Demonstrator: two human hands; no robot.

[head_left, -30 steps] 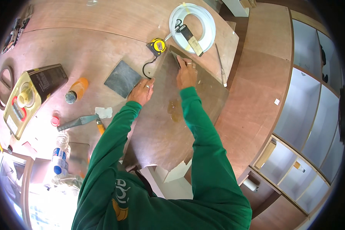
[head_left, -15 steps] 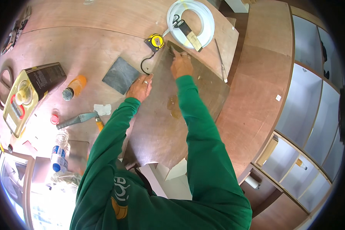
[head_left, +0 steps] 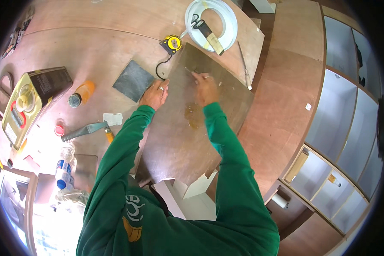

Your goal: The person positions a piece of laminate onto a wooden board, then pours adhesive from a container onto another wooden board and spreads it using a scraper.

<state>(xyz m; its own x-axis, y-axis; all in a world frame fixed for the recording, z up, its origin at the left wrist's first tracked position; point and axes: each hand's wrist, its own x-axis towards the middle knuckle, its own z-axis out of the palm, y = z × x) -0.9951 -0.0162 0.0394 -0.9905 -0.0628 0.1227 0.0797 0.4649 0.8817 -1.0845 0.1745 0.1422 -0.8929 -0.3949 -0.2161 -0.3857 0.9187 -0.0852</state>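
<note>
A large brown sheet [head_left: 175, 141] lies slantwise on the bench, with a wet amber puddle [head_left: 193, 116] of liquid near its middle. My left hand [head_left: 155, 94] is at the sheet's left edge, its fingers closed on that edge. Beside it lies a dark grey square piece [head_left: 133, 80]. Over the upper part of the sheet, my right hand [head_left: 208, 90] is closed, with index finger and thumb toward a small thin thing that is blurred and mostly hidden by the fingers. Small pale flecks show on the sheet right of this hand.
Beyond the sheet lie a yellow tape measure [head_left: 172, 43], a coil of white strip [head_left: 231, 30], scissors [head_left: 196, 20] and a thin-bladed tool [head_left: 245, 70]. At left are a metal can [head_left: 42, 94], an orange bottle [head_left: 84, 93], a hammer-like tool [head_left: 83, 131] and a plastic bottle [head_left: 65, 168]. Shelving [head_left: 333, 106] stands right.
My right hand has moved from the sheet's far corner back toward me and slightly right. My left hand stays at the left edge. The view has shifted slightly.
</note>
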